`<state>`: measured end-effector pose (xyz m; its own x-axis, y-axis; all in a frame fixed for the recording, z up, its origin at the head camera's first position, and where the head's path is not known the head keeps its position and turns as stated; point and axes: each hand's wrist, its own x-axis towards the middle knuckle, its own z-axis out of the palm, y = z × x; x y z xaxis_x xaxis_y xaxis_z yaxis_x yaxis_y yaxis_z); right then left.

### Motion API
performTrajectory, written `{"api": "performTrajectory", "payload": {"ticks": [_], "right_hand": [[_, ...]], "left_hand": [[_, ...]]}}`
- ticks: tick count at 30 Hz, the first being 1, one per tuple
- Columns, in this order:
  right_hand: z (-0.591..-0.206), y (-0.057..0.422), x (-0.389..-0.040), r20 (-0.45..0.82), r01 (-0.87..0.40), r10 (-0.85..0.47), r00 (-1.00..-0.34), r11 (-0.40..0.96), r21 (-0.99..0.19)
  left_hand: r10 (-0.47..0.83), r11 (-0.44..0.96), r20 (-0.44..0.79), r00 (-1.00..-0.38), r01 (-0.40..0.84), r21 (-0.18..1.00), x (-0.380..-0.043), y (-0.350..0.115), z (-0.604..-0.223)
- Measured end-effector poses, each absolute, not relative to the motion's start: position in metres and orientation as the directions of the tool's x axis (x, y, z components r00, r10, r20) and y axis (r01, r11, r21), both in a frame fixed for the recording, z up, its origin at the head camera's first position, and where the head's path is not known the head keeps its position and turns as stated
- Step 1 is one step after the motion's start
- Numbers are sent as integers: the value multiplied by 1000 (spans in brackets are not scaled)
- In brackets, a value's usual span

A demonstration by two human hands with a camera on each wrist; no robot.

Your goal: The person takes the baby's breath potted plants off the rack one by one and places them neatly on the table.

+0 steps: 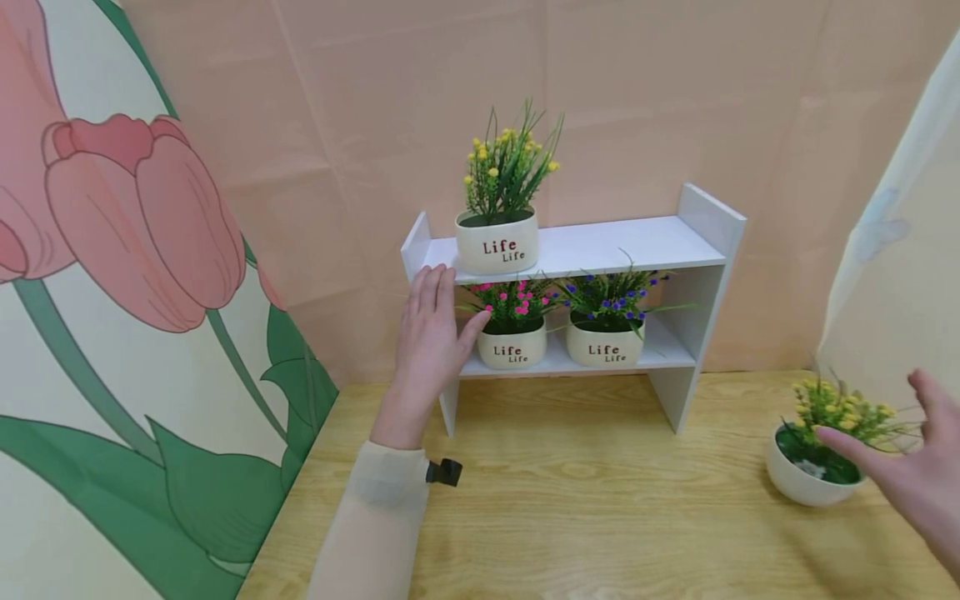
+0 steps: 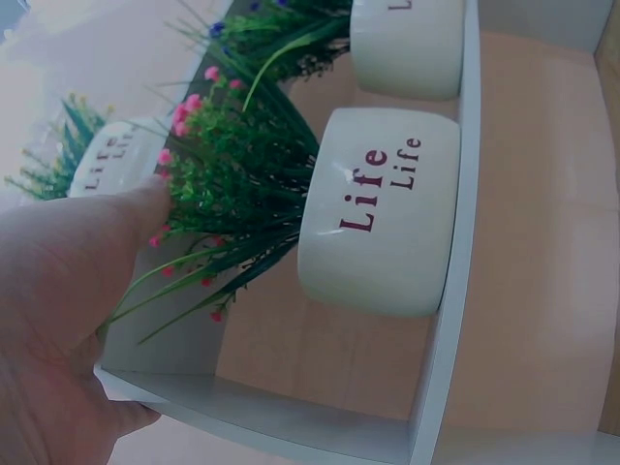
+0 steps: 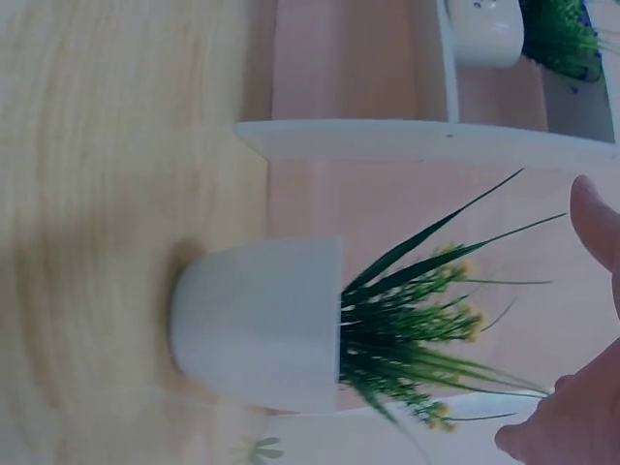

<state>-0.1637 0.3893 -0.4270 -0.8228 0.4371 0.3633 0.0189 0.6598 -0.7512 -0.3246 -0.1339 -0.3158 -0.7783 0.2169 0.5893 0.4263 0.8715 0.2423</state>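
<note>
My left hand (image 1: 429,333) rests with straight fingers at the upper left end of a white two-tier shelf (image 1: 630,242). Its thumb reaches toward a potted plant with pink flowers (image 1: 512,346) on the lower tier. Just above the fingertips, a potted plant with yellow flowers (image 1: 497,246) stands on the upper tier. At the far right, my right hand (image 1: 918,479) is spread beside a second yellow-flowered potted plant (image 1: 810,487) on the table. In the right wrist view, a gap shows between that hand's fingers (image 3: 596,228) and the white pot (image 3: 262,325).
A potted plant with blue flowers (image 1: 604,343) stands right of the pink one on the lower tier. The shelf's side panels stand on the wooden table (image 1: 570,500). Behind is a pinkish backdrop (image 1: 637,100); at left, a tulip-printed panel (image 1: 142,225).
</note>
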Motion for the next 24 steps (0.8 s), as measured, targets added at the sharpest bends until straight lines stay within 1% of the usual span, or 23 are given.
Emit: {"api": "performTrajectory", "payload": {"ticks": [6,11,16,24], "right_hand": [[-413,383,-165,467,-32,384,-796,744,-667],[-394,372,-168,510,-78,324,-797,781,-619],[-372,357,-171,533,-174,252,-808,762,-624],[-335,326,-176,537,-267,157,-829,732,-627]], "left_hand": [[219,875,584,-782,422,238,-325,-134,-316],[220,875,592,-775,426,232,-325,-134,-317],[224,876,602,-766,429,219,-326,-134,-317],[223,874,606,-763,432,222,-326,-134,-317]]}}
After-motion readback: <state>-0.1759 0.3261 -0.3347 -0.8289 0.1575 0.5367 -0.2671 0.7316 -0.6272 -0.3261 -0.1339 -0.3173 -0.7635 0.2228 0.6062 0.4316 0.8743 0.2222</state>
